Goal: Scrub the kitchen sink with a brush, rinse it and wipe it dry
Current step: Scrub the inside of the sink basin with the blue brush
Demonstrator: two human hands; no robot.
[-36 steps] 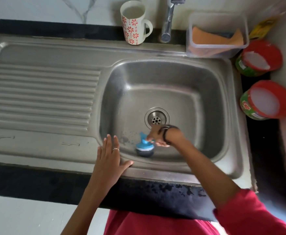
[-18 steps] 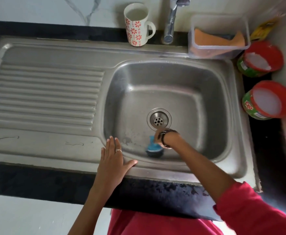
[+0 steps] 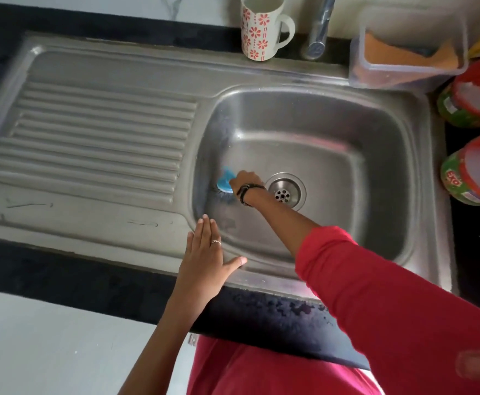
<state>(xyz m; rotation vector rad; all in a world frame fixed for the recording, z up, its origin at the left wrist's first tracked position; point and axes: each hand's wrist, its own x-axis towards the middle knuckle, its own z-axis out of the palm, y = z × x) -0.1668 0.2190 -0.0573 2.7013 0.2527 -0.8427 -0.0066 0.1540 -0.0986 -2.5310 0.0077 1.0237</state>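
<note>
A steel sink (image 3: 332, 115) with a round drain (image 3: 285, 191) fills the middle of the head view. My right hand (image 3: 245, 181) reaches down into the basin and grips a small blue brush (image 3: 226, 181), pressing it against the left wall near the bottom. The brush bristles are dark and partly blurred. My left hand (image 3: 204, 252) lies flat on the front rim of the sink, fingers straight, a ring on one finger.
A ribbed draining board (image 3: 96, 138) lies to the left. At the back stand a flowered mug (image 3: 261, 27), the tap (image 3: 318, 27) and a clear box (image 3: 409, 44) with an orange cloth. Two red-lidded tubs (image 3: 472, 166) sit on the right.
My right hand has carried the brush from the front of the basin to its left wall. My left hand has stayed on the rim.
</note>
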